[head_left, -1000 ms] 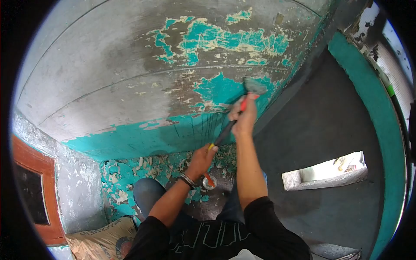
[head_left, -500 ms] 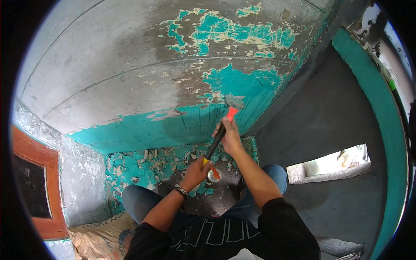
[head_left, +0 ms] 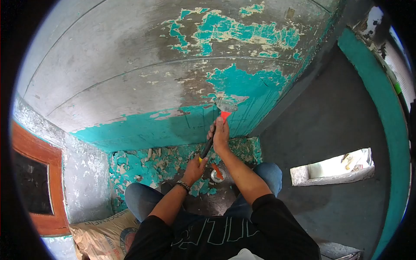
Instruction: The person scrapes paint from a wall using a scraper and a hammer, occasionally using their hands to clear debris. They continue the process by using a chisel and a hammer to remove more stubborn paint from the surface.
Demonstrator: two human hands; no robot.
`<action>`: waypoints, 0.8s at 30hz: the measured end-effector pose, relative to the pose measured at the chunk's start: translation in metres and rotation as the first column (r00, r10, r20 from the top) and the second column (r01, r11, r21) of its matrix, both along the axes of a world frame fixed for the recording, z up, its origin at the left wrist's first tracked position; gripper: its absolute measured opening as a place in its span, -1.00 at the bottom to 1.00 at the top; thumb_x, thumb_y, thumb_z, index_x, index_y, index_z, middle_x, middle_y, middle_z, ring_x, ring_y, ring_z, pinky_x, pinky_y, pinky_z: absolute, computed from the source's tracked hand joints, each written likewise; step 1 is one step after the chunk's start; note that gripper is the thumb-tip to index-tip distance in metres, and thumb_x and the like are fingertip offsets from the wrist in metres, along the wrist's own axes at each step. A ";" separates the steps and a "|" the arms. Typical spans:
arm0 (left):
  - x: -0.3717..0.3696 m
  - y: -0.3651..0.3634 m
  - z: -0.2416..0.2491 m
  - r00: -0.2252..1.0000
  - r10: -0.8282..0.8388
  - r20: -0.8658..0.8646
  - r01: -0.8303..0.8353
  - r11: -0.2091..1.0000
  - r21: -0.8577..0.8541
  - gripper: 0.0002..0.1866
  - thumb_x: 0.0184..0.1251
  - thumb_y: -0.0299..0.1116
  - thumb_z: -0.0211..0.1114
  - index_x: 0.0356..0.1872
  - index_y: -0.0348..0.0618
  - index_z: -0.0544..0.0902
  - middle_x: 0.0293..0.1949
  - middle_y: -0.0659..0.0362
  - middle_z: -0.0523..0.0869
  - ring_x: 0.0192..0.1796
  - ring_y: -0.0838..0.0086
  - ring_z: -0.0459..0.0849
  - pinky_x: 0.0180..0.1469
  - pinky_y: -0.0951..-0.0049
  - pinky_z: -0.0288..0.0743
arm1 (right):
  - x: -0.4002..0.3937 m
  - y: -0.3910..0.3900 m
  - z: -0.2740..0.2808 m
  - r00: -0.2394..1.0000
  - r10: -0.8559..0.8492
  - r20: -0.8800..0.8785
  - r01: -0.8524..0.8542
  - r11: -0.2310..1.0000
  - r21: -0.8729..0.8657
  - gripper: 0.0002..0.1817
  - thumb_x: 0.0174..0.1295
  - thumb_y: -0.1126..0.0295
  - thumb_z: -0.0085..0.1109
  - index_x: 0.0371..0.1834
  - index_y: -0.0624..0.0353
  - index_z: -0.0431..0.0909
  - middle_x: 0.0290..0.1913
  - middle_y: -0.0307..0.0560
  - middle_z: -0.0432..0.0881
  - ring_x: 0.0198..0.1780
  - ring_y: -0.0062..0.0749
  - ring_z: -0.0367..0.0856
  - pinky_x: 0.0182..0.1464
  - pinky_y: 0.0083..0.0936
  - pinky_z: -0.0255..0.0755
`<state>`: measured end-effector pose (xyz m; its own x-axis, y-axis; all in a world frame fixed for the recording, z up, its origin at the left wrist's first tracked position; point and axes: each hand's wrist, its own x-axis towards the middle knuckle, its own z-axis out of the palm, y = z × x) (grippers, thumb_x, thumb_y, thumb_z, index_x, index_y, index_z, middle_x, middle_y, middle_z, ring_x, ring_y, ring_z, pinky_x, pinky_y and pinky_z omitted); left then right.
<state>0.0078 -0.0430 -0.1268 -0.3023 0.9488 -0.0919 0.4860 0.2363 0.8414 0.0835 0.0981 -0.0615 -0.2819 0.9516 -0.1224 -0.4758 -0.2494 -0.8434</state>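
Both my hands grip a long-handled scraper (head_left: 207, 147) with a black handle, a yellow lower end and a red neck. My left hand (head_left: 193, 170) is closed around the lower end. Higher up, my right hand (head_left: 221, 137) wraps the handle just below the red neck, thumb along it. The grey, crusted blade (head_left: 226, 105) overlaps the lower edge of a bare patch in the wall's turquoise paint (head_left: 249, 84). Around that patch the wall (head_left: 117, 60) shows grey, with ragged paint remnants above.
Peeled paint flakes (head_left: 136, 167) cover the floor along the wall. Between my legs stands a round tin (head_left: 218, 175) with an orange-handled tool (head_left: 217, 168). A paper cement bag (head_left: 102, 236) lies at left, near a brown wooden frame (head_left: 56, 186). The dark right wall has an opening (head_left: 336, 168).
The scraper blade has shifted left and slightly down across the wall, both hands moving left with it. The view has shifted a little. My grip stays the same.
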 end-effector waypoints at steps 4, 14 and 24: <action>0.001 0.007 0.012 0.999 -0.029 -0.016 0.028 1.000 -0.003 -0.57 0.43 -0.08 0.11 -0.28 -0.38 0.47 -0.65 0.02 0.53 -0.62 0.32 0.50 -0.54 0.23 0.32 | -0.001 0.002 0.010 0.997 -0.075 0.012 0.075 0.997 -0.011 -0.61 0.40 -0.06 -0.08 -0.33 0.03 0.24 -0.60 -0.31 0.25 -0.68 -0.59 0.24 -0.63 -0.52 0.20; 0.001 0.013 0.040 0.996 -0.023 -0.084 0.023 1.000 -0.005 -0.55 0.39 -0.03 0.14 -0.29 -0.35 0.50 -0.57 -0.17 0.60 -0.48 -0.05 0.63 -0.48 0.09 0.43 | 0.000 0.015 0.033 0.991 -0.131 -0.014 0.131 0.991 0.019 -0.65 0.43 0.03 -0.12 -0.39 0.03 0.24 -0.62 -0.31 0.23 -0.72 -0.57 0.18 -0.67 -0.52 0.13; 0.049 0.056 0.079 0.982 -0.179 -0.056 0.186 0.970 0.155 -0.45 0.40 0.04 0.06 -0.07 -0.40 0.44 -0.55 -0.19 0.60 -0.42 -0.11 0.63 -0.41 0.04 0.45 | 0.056 0.039 0.093 0.967 -0.216 -0.135 0.233 0.963 0.133 -0.58 0.38 -0.06 -0.10 -0.16 0.10 0.37 -0.55 -0.27 0.38 -0.62 -0.57 0.28 -0.55 -0.51 0.23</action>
<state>0.0566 0.0128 -0.0478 -0.1228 0.9897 0.0730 0.5433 0.0055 0.8395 0.1398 0.1367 0.0313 -0.0629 0.9970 0.0445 -0.6039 -0.0026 -0.7970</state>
